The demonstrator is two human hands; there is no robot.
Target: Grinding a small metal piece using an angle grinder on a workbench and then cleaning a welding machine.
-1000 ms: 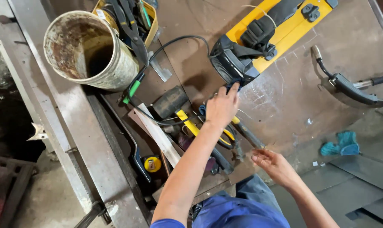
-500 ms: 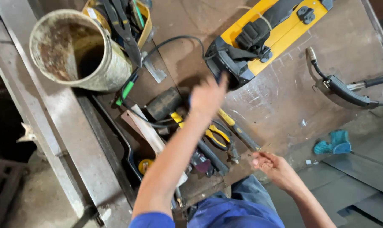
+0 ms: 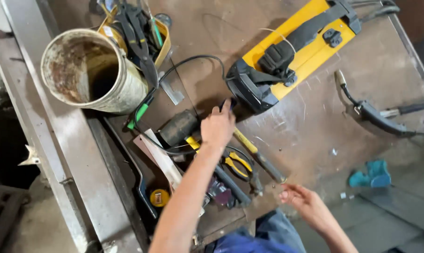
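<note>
My left hand (image 3: 216, 127) reaches across the metal bench, seen from the back. Its fingertips rest against the black front of a yellow and black welding machine (image 3: 310, 56), and what they grip is hidden. Just below that hand lie yellow-handled pliers (image 3: 237, 164), a yellow-handled tool (image 3: 249, 145) and a dark cylindrical part (image 3: 177, 127). My right hand (image 3: 302, 199) hovers at the bench's near edge, palm partly up, fingers loosely curled and apart, nothing visible in it.
A rusty pale bucket (image 3: 48, 61) stands at the back left beside a yellow box of tools (image 3: 163, 42). A black cable (image 3: 188, 61) loops to the machine. A welding torch (image 3: 380, 117) lies at the right, a teal glove (image 3: 371, 175) below it, and a yellow tape measure (image 3: 159, 197) near the front.
The view has shifted a little. My left hand stays at the machine's black front. My right hand has sunk slightly toward the bench's near edge.
</note>
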